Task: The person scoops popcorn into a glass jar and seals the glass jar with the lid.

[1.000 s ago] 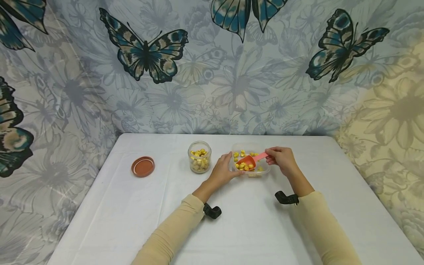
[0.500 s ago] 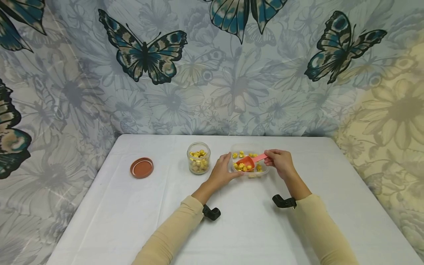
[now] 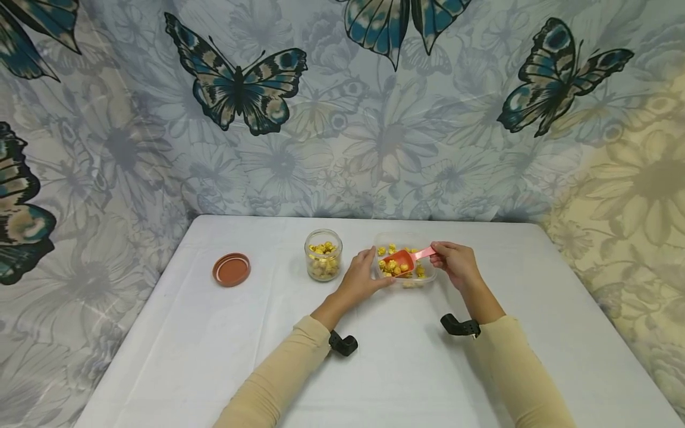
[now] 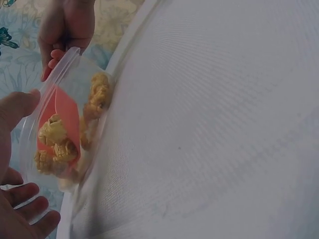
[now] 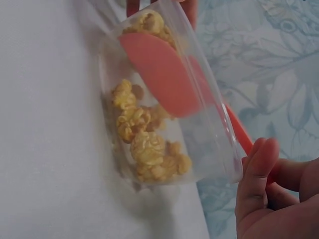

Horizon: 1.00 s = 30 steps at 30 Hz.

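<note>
My right hand [image 3: 455, 261] pinches the handle of a pink-red scoop [image 5: 159, 74]. The scoop's bowl is inside a clear plastic container [image 5: 212, 154] and has several pieces of yellow popcorn [image 4: 52, 131] in it. More popcorn [image 5: 148, 148] lies on the container's floor. At the container's left side, my left hand [image 3: 358, 278] holds it, thumb at the near edge and fingers spread along the side. Just left of that hand stands an uncapped glass jar [image 3: 323, 261], partly filled with popcorn.
A brown round lid [image 3: 231, 270] lies left of the jar on the white-covered table [image 3: 396, 368]. Behind the table hangs a butterfly-patterned cloth [image 3: 390, 148]. Black cameras [image 3: 343, 343] are strapped to both wrists.
The scoop has shifted slightly within the container and holds popcorn throughout. My left hand keeps its place on the container; jar and lid stay put.
</note>
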### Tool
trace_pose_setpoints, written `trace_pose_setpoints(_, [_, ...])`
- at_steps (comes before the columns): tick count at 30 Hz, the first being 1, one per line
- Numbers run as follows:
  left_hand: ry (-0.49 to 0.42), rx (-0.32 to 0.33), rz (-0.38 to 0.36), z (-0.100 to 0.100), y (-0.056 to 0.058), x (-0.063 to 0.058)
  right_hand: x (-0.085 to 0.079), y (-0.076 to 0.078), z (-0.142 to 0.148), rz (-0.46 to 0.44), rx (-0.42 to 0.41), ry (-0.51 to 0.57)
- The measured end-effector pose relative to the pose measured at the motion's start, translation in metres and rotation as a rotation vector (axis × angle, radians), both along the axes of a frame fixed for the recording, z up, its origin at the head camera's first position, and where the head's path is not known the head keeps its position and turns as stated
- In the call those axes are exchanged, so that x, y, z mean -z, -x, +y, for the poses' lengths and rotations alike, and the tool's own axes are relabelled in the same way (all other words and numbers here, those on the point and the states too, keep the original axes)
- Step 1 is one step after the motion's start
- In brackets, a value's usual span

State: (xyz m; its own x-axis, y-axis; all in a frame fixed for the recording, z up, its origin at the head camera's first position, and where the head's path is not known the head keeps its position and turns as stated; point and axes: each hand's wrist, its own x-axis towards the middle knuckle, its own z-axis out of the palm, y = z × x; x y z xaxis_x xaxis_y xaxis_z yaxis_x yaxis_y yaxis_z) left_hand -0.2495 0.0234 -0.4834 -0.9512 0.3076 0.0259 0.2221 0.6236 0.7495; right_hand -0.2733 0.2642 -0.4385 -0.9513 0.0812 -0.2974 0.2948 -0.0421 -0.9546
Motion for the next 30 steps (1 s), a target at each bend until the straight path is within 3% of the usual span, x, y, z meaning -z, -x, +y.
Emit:
trace_pose_setpoints(21, [0.008,-0.008,0.062,0.000,-0.001,0.002,0.001,0.003,0.023,-0.147,0.058,0.334])
trace_pose_setpoints(25, [0.008,-0.010,0.050,0.001,-0.002,0.001,-0.001,0.001,0.020,-0.127,0.104,0.302])
trace_pose_setpoints(30, [0.003,-0.017,0.038,0.001,-0.002,0.001,-0.005,0.001,0.008,-0.030,0.126,0.158])
